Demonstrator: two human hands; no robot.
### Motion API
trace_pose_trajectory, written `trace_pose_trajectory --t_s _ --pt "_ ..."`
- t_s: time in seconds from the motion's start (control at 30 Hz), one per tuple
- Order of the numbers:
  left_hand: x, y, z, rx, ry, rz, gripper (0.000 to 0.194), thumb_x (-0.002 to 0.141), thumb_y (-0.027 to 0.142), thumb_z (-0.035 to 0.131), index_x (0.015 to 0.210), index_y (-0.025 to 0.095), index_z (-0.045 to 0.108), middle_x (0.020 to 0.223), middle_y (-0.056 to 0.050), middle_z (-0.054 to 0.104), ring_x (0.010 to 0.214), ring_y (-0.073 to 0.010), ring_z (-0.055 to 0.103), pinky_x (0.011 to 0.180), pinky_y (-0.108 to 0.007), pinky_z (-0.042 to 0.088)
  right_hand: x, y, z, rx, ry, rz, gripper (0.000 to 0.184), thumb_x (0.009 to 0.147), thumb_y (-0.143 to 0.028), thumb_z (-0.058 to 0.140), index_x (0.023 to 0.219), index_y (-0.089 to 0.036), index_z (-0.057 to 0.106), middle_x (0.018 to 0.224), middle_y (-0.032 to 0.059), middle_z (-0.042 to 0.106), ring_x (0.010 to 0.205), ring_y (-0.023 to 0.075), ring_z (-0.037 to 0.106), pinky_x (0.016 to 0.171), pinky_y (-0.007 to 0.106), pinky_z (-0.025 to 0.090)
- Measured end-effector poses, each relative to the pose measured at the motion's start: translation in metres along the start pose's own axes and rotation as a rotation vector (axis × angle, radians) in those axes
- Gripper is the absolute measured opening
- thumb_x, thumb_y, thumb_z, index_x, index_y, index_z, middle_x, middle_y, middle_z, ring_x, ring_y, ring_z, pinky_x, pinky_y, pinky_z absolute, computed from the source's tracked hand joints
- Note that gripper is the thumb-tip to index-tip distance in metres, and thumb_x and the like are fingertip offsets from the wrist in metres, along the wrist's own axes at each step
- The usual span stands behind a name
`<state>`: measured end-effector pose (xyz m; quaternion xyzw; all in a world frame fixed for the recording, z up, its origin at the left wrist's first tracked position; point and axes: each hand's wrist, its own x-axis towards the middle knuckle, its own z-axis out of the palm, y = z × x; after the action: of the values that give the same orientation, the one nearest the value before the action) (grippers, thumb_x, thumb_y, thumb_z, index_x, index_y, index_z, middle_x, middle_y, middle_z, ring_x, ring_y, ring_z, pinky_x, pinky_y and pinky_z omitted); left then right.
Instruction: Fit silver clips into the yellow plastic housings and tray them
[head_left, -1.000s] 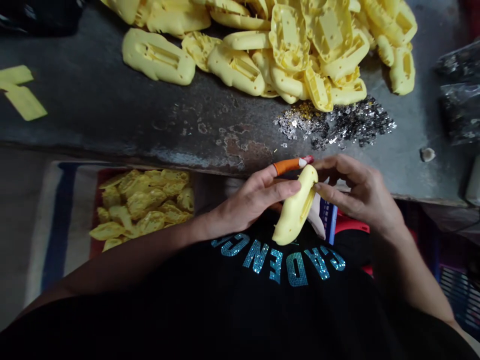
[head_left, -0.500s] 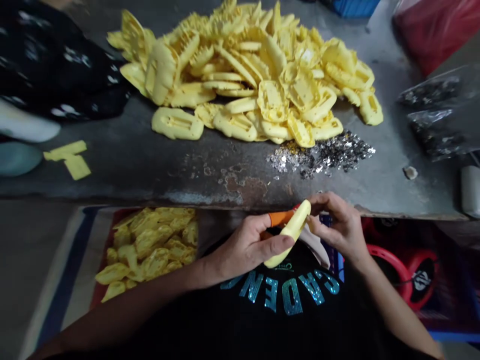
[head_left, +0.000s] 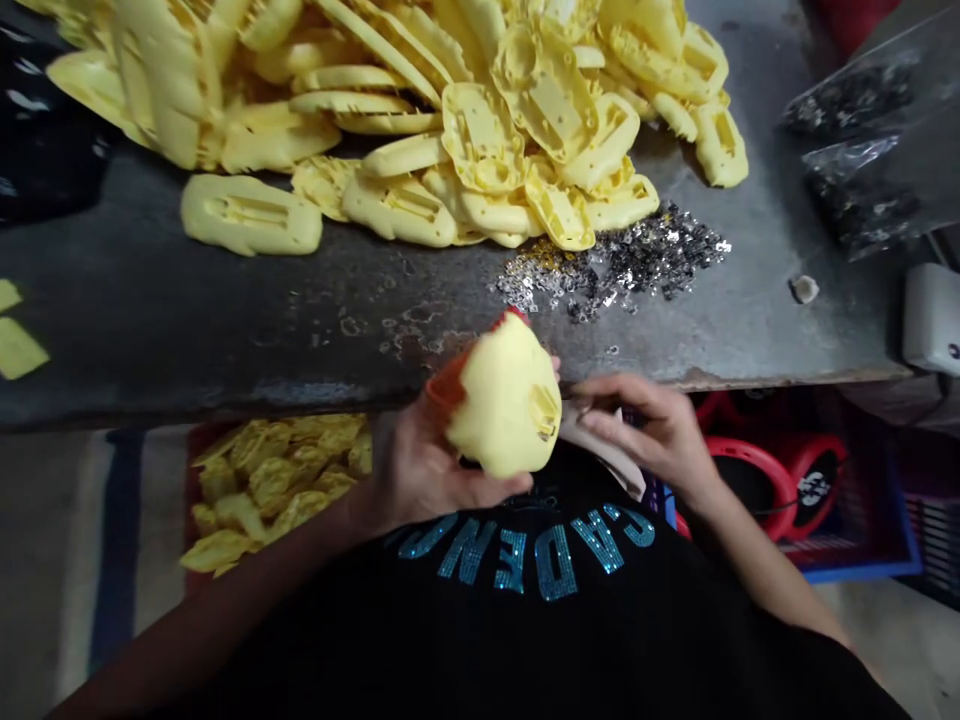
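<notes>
My left hand [head_left: 420, 455] grips a yellow plastic shell [head_left: 506, 400], its smooth outer face turned up and a small slotted opening near its right side. Orange covering shows on a finger of that hand, and a bit of red at the shell's top edge. Just right of the shell, my right hand [head_left: 652, 430] has thumb and fingers pinched together; what lies between the tips is too small to name. Under it a pale strip [head_left: 611, 455] hangs by the black shirt. On the bench, small shiny metal pieces [head_left: 630, 265] lie in a heap.
A large pile of yellow shells [head_left: 480, 130] covers the back of the metal bench [head_left: 360, 330]. Clear bags of metal parts [head_left: 859, 190] and a white object [head_left: 934, 320] sit right. Below are more shells [head_left: 277, 480] at left and a crate [head_left: 877, 540] with red-and-black items.
The yellow shell has been raised and turned so its broad outer face shows. My right hand has moved slightly left and stays pinched. The view has shifted closer to the bench.
</notes>
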<state>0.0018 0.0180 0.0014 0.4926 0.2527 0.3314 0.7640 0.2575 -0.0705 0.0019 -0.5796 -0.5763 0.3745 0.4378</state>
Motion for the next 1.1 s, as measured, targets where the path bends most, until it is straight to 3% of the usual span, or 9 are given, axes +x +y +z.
trace_pose_trajectory --t_s 0.1,0.2,0.33,0.4,0.53,0.8,1.1 --pt "0.004 0.003 0.004 -0.190 0.071 -0.025 0.074 0.086 0.042 0.100 0.154 0.033 0.072 0.145 -0.010 0.084 0.132 -0.0352 0.082 0.111 -0.049 0.070 0.015 0.016 -0.038 -0.457 0.229 -0.082 0.012 0.107 -0.036 0.077 0.110 -0.030 0.086 0.110 0.0068 0.085 0.108 0.0288 0.072 0.101 0.050 0.052" --pt "0.012 0.004 0.006 -0.339 0.120 -0.162 0.069 0.088 0.055 0.098 0.146 0.025 0.077 0.138 -0.013 0.086 0.123 -0.0330 0.085 0.101 -0.043 0.072 0.029 0.035 -0.054 -0.730 0.202 -0.158 0.011 0.105 -0.033 0.077 0.111 -0.030 0.086 0.108 0.0070 0.083 0.106 0.0314 0.071 0.097 0.050 0.049" --pt "0.017 -0.006 0.008 -0.450 0.062 -0.233 0.066 0.092 0.063 0.092 0.141 0.021 0.079 0.142 -0.016 0.084 0.133 -0.0350 0.080 0.100 -0.042 0.073 0.032 0.027 -0.045 -0.660 0.144 -0.225 0.007 0.107 -0.030 0.077 0.107 -0.028 0.083 0.101 0.0043 0.082 0.097 0.0270 0.074 0.089 0.044 0.051" --pt "0.017 -0.012 0.009 -0.500 0.004 -0.274 0.065 0.094 0.065 0.090 0.141 0.022 0.078 0.136 -0.016 0.085 0.127 -0.0345 0.082 0.099 -0.043 0.073 0.029 0.008 -0.039 -0.540 0.106 -0.273 0.004 0.107 -0.026 0.080 0.111 -0.028 0.081 0.102 0.0017 0.084 0.094 0.0233 0.077 0.084 0.041 0.052" --pt "0.016 -0.016 0.011 -0.518 -0.068 -0.334 0.064 0.094 0.068 0.089 0.133 0.019 0.078 0.120 -0.015 0.088 0.110 -0.0312 0.086 0.090 -0.039 0.072 0.028 -0.032 -0.030 -0.393 -0.019 -0.435 0.020 0.102 -0.014 0.084 0.115 -0.027 0.076 0.102 -0.0001 0.084 0.088 0.0201 0.078 0.082 0.039 0.057" --pt "0.010 -0.018 0.012 -0.565 -0.181 -0.366 0.065 0.097 0.071 0.082 0.133 0.017 0.076 0.113 -0.013 0.086 0.089 -0.0243 0.084 0.063 -0.027 0.063 0.039 -0.053 -0.025 -0.580 -0.128 -0.635 0.031 0.102 -0.006 0.080 0.125 -0.025 0.070 0.107 0.0038 0.081 0.092 0.0205 0.074 0.085 0.037 0.062" --pt "0.009 -0.013 0.013 -0.536 -0.247 -0.400 0.066 0.099 0.071 0.080 0.136 0.017 0.074 0.113 -0.015 0.086 0.086 -0.0273 0.086 0.052 -0.024 0.061 0.036 -0.068 -0.027 -0.818 -0.216 -0.695 0.026 0.107 -0.010 0.075 0.130 -0.021 0.070 0.110 0.0068 0.082 0.093 0.0225 0.073 0.081 0.039 0.060"
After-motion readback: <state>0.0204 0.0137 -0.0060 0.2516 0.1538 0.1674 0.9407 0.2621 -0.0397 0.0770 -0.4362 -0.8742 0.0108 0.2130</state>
